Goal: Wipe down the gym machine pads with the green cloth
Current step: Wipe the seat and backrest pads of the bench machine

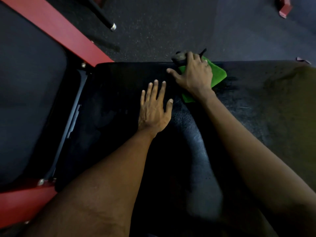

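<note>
The green cloth (218, 76) lies on the black machine pad (119, 79), close to the pad's far edge. My right hand (194, 72) lies on top of the cloth and presses it down, thumb spread out to the left on the pad, fingertips reaching the far edge. My left hand (154, 108) rests flat on the pad with straight, spread fingers, a little nearer to me and left of the cloth, holding nothing. Most of the cloth is hidden under my right hand.
A red frame beam (56, 29) runs diagonally at the upper left, beside a second dark pad (29, 82). A dark rounded object (179, 57), unclear what, sits just past the pad's far edge by my right fingertips. Speckled black floor (171, 23) lies beyond.
</note>
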The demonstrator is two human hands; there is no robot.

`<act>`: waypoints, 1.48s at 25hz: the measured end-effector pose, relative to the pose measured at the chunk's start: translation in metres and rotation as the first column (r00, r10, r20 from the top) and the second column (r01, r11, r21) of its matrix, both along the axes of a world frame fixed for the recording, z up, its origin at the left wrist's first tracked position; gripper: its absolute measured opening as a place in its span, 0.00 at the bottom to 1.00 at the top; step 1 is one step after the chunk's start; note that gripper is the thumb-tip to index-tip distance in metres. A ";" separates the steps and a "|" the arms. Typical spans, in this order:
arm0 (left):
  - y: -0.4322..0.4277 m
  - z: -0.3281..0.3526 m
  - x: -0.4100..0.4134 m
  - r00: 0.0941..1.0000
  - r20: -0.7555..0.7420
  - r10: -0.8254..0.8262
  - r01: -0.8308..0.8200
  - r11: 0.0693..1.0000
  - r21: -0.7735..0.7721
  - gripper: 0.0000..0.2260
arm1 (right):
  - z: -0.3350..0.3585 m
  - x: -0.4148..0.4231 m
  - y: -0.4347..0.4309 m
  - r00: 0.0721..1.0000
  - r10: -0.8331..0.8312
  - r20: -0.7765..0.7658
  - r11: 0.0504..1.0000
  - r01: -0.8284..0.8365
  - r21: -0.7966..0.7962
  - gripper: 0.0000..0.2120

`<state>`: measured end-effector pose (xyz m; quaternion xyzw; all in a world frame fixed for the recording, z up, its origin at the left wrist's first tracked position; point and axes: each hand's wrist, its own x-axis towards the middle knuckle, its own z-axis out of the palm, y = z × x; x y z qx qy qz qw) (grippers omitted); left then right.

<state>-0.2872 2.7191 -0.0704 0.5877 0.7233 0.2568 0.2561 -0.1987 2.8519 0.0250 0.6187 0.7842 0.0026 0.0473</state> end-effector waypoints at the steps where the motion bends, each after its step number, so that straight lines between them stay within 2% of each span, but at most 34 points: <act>1: 0.000 0.000 0.000 1.000 0.001 0.003 -0.003 1.000 0.002 0.30 | 0.004 0.007 0.000 1.000 0.009 -0.023 1.000 -0.009 -0.006 0.33; 4: 0.000 -0.002 0.000 1.000 -0.012 0.011 -0.011 1.000 0.014 0.30 | 0.023 0.040 -0.004 0.998 0.024 -0.053 1.000 -0.023 0.013 0.25; 7: 0.000 -0.002 0.000 1.000 -0.021 0.003 -0.003 1.000 0.007 0.30 | 0.044 0.075 -0.016 0.998 -0.017 -0.067 0.998 0.021 0.060 0.22; 9: 0.000 -0.002 0.000 1.000 -0.020 0.005 -0.004 1.000 0.010 0.30 | 0.050 0.085 -0.025 0.997 -0.058 -0.042 0.995 0.061 0.076 0.25; 11: -0.001 -0.002 0.000 1.000 -0.023 0.010 -0.009 1.000 0.015 0.30 | 0.045 0.075 -0.030 0.997 -0.069 -0.020 0.994 0.070 0.086 0.35; 13: 0.000 -0.001 0.000 1.000 -0.014 0.003 -0.003 1.000 0.010 0.30 | 0.036 0.056 -0.027 1.000 0.011 -0.006 0.999 -0.011 0.051 0.36; 15: 0.001 -0.001 0.000 1.000 -0.019 0.001 -0.001 1.000 -0.005 0.30 | 0.028 0.039 -0.018 0.984 0.130 0.119 0.991 -0.124 -0.057 0.31; 18: 0.001 -0.001 -0.002 1.000 -0.017 -0.003 0.003 1.000 -0.023 0.29 | 0.024 0.044 -0.008 0.963 0.150 0.223 0.983 -0.120 -0.142 0.25; 21: 0.002 -0.001 -0.002 1.000 -0.018 -0.005 0.004 0.999 -0.037 0.29 | 0.035 0.071 -0.017 0.978 0.130 0.164 0.990 -0.120 -0.072 0.22; 25: 0.001 -0.002 -0.002 1.000 -0.011 -0.007 0.007 1.000 -0.014 0.31 | 0.053 0.106 -0.028 0.996 -0.050 0.070 0.997 0.046 0.058 0.23; 28: 0.000 -0.003 -0.002 1.000 -0.009 0.000 0.000 1.000 -0.008 0.31 | 0.038 0.084 -0.023 0.997 -0.066 0.041 0.989 0.060 0.134 0.21; 33: 0.002 -0.001 -0.004 1.000 0.005 -0.017 0.017 0.999 -0.052 0.29 | 0.002 0.013 0.004 0.990 0.080 0.119 0.994 -0.071 -0.079 0.23; 37: 0.002 -0.001 -0.002 1.000 0.006 -0.008 0.008 1.000 -0.028 0.29 | 0.018 0.035 0.005 0.995 0.090 0.053 0.992 -0.085 -0.089 0.23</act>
